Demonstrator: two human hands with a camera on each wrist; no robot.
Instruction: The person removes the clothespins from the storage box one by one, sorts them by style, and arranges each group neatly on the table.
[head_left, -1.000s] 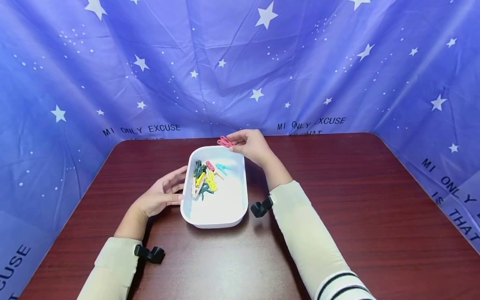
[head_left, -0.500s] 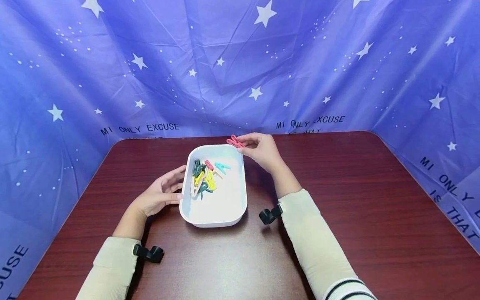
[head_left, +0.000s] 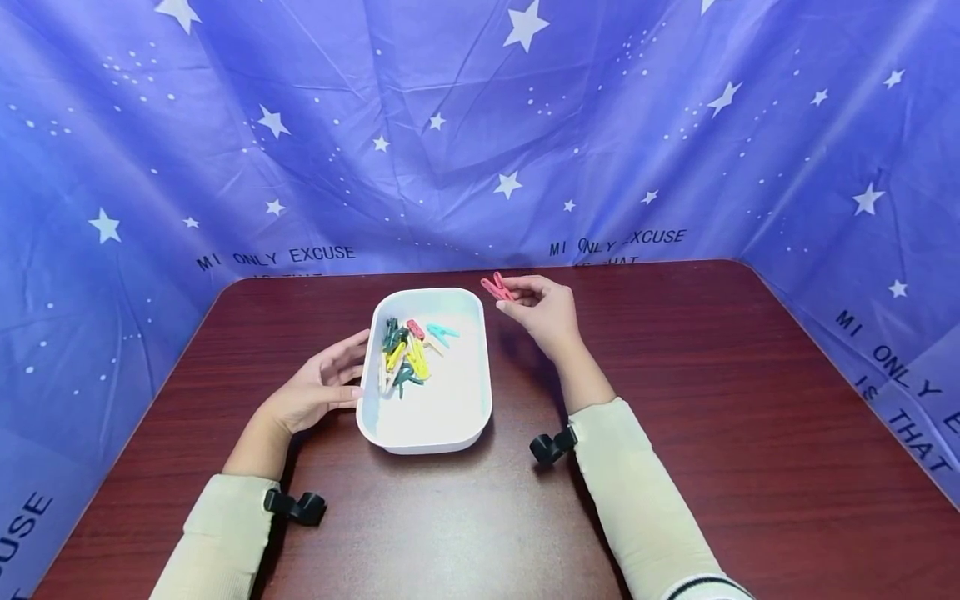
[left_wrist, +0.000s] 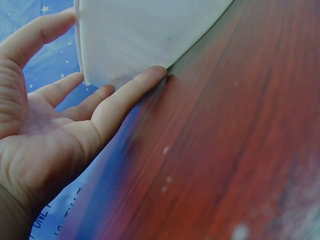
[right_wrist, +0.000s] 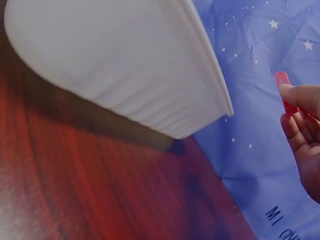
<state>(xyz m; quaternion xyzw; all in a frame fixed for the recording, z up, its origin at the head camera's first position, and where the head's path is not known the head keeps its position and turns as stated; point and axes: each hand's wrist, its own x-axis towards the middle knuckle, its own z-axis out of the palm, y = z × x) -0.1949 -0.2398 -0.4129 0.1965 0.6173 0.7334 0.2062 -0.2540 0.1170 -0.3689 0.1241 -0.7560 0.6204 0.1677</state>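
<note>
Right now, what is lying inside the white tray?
The white tray holds dark green clips, yellow clips, a red clip, a turquoise clip and pale clips. Where they overlap, lower parts are covered; I cannot count them.

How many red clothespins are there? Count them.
2: one red clothespin pinched by the right hand, another red clothespin in the white tray, among other clothespins. More may hide beneath.

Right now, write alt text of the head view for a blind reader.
A person's right hand pinches a red clothespin off the far right corner of a white tray, while the left hand touches the tray's left side. More clothespins in mixed colours lie in the tray, on a reddish-brown table before a starry blue curtain.
</note>
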